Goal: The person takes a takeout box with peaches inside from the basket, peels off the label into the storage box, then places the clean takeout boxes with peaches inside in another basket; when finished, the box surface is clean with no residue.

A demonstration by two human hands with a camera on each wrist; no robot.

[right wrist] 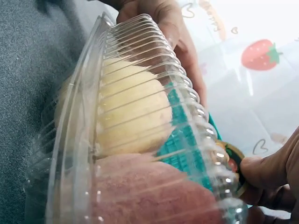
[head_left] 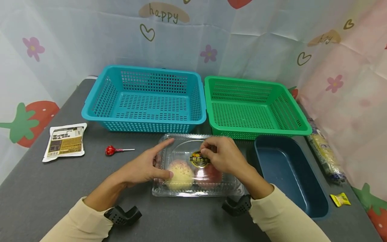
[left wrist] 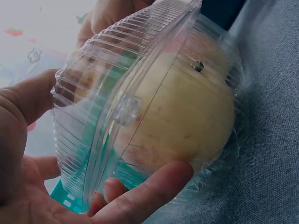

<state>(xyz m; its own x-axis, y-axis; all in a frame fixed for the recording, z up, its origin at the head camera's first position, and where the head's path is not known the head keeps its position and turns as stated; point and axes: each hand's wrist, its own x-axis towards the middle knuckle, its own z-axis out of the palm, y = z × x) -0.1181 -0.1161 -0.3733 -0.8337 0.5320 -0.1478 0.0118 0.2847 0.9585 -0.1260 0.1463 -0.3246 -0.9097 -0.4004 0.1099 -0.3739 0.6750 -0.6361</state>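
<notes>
A clear plastic clamshell box (head_left: 223, 190) with a ribbed, closed lid lies on the grey table. Inside sit two peach-like fruits: a pale yellow one (head_left: 180, 178) and a reddish one (head_left: 208, 176). My left hand (head_left: 148, 166) holds the box's left end, thumb on the near side and index finger stretched toward the far edge. On top of the lid is a black and gold oval sticker (head_left: 199, 159). The thumb and fingers of my right hand (head_left: 225, 154) pinch its right edge; the right wrist view shows the thumb against the sticker (right wrist: 233, 163).
Behind the box stand a blue basket (head_left: 145, 119) and a green basket (head_left: 257, 132). To the right are a dark blue tub (head_left: 287, 168), a long plastic packet (head_left: 326, 153) and a yellow candy (head_left: 340, 199). A lollipop (head_left: 111, 150) and a white-edged pouch (head_left: 65, 142) lie left.
</notes>
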